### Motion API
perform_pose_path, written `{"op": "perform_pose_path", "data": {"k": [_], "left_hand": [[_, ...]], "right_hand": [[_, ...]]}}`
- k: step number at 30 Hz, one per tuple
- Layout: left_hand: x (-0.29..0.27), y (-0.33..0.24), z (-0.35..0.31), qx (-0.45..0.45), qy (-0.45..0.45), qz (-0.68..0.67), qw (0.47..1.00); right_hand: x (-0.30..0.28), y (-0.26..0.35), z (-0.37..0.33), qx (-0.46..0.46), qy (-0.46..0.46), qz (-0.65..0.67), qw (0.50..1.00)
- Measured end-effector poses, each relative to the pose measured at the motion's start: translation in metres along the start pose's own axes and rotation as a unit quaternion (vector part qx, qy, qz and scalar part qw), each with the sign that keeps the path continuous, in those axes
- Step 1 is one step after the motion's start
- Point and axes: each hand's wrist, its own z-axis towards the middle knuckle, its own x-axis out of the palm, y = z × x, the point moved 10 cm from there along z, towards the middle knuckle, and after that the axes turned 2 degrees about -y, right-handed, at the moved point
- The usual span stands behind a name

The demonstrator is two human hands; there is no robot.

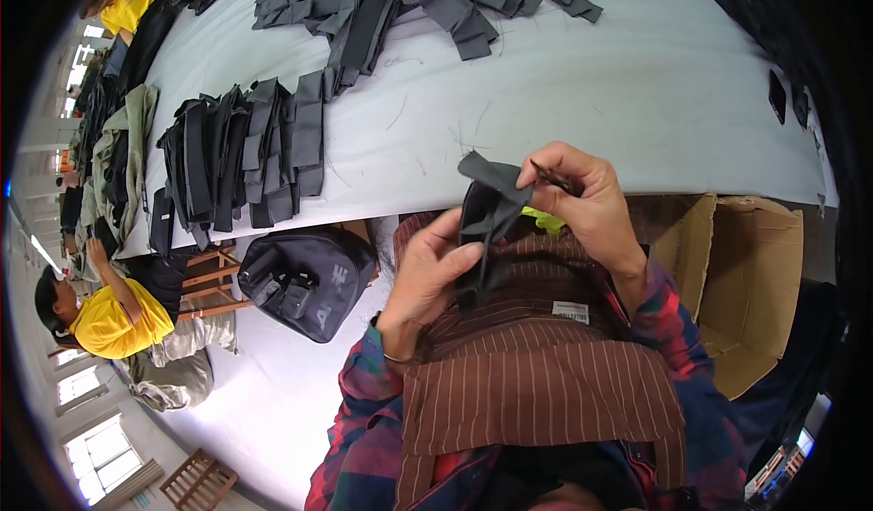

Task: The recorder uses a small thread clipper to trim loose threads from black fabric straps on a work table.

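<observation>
Checker: State the workpiece position.

Operator: The dark grey fabric piece (pixel 495 200) is between my hands, above my lap, by the near edge of the white table (pixel 546 102). Its long axis runs roughly away from my body. My right fingertips are nearer the upper end; my left hand is nearer the lower part.

Checker: State the fingers.

Operator: My left hand (pixel 427 270) clasps the piece from its left side, thumb on the near face. My right hand (pixel 589 204) holds a small dark object (pixel 556 180), type unclear, fingertips narrowed at the fabric's upper right.

Checker: List markings.

Operator: The black bag (pixel 341 261) to my left bears large pale lettering. A white printed label (pixel 570 309) is on my striped apron (pixel 546 393). I see none on the fabric.
</observation>
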Motion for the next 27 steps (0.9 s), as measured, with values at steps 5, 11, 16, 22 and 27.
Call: {"op": "perform_pose_path", "data": {"k": [5,11,16,22,27], "left_hand": [[0.014,-0.088,-0.003,0.242,-0.055,0.297,0.922],[0.041,-0.113,-0.007,0.401,-0.141,0.615,0.664],[-0.015,-0.075,0.019,0.254,-0.214,0.341,0.88],[-0.016,-0.047,0.035,0.121,-0.077,-0.019,0.989],[-0.046,-0.041,0.038,0.107,-0.154,-0.164,0.968]], "right_hand": [[0.005,-0.011,-0.006,0.032,0.12,0.064,0.99],[0.011,-0.016,-0.012,0.04,0.037,-0.044,0.998],[0.015,0.008,-0.018,-0.181,0.0,-0.264,0.947],[0.015,0.006,-0.022,-0.243,-0.01,-0.435,0.867],[0.023,-0.001,-0.029,-0.279,-0.003,-0.512,0.813]]}}
